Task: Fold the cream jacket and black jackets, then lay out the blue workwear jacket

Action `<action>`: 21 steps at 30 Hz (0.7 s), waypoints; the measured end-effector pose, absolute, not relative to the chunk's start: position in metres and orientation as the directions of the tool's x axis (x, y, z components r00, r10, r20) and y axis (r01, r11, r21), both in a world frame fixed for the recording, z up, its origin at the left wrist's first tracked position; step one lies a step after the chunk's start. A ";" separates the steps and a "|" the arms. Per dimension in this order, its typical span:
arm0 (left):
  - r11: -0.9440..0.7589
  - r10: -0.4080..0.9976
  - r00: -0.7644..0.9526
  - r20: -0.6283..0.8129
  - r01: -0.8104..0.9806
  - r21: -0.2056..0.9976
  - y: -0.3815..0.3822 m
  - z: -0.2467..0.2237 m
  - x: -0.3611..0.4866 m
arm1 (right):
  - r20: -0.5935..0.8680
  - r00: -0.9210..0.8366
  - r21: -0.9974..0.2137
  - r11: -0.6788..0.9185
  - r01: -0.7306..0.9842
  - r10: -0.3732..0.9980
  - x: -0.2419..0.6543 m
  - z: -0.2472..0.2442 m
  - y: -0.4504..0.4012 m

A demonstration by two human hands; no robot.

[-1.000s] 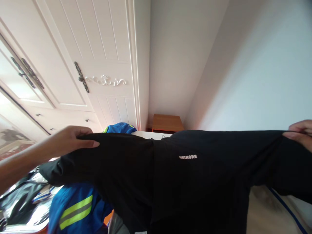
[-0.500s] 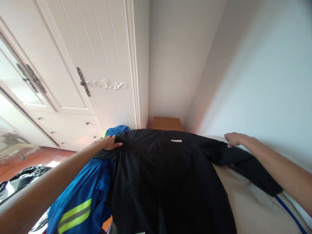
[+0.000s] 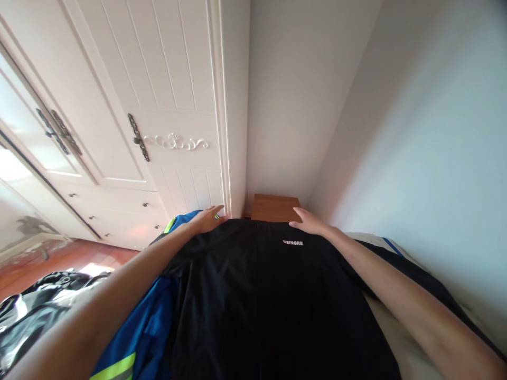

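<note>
A black jacket (image 3: 293, 301) lies spread out in front of me, with small white lettering near its upper right. My left hand (image 3: 209, 218) is at the jacket's upper left shoulder, thumb and fingers apart. Over at the upper right shoulder, my right hand (image 3: 309, 220) is also open, its thumb and fingers spread. Neither hand visibly pinches the cloth. Under the jacket's left side is a blue garment (image 3: 152, 311) with yellow-green and grey stripes. The jacket's right sleeve is partly hidden behind my right forearm.
A white wardrobe (image 3: 182, 79) with dark handles stands at the left. Behind the jacket is a brown wooden piece of furniture (image 3: 275, 207). A pale wall (image 3: 428, 132) rises on the right. Dark and grey clothes (image 3: 43, 301) lie at the lower left.
Both hands have moved inward from the sleeves to the jacket's shoulders. The right hand has let go of the sleeve. The view has shifted slightly.
</note>
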State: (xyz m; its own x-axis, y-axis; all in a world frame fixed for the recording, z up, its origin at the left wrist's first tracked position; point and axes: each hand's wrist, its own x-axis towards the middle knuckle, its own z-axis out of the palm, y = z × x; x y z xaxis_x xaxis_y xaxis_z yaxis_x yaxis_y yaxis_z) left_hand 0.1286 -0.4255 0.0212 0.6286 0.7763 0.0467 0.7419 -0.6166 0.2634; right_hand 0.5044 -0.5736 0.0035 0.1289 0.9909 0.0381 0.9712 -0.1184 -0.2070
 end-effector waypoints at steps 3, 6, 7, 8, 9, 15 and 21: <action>-0.793 0.577 0.816 0.045 0.545 0.271 -0.453 -0.002 0.154 | 0.040 -0.027 -0.300 0.038 0.953 0.999 0.480 -0.019 -0.580; -0.854 0.428 0.897 -0.107 0.440 0.277 -0.489 -0.032 0.152 | -0.037 -0.247 -0.384 0.215 0.898 0.968 0.462 -0.049 -0.623; -0.861 0.402 0.904 -0.144 0.427 0.275 -0.499 -0.042 0.147 | -0.099 -0.267 -0.404 0.206 0.891 0.959 0.457 -0.059 -0.640; -0.869 0.382 0.909 -0.167 0.415 0.269 -0.509 -0.051 0.141 | -0.153 -0.280 -0.415 0.196 0.888 0.948 0.453 -0.067 -0.656; -0.874 0.368 0.910 -0.188 0.408 0.263 -0.516 -0.057 0.134 | -0.190 -0.288 -0.419 0.188 0.888 0.939 0.449 -0.073 -0.671; -0.898 0.362 0.904 -0.228 0.404 0.173 -0.535 -0.058 0.119 | -0.292 -0.298 -0.406 0.165 0.899 0.909 0.430 -0.064 -0.702; -0.843 0.514 0.857 -0.029 0.511 0.165 -0.492 -0.017 0.156 | -0.061 -0.160 -0.386 0.124 0.914 0.985 0.438 -0.011 -0.641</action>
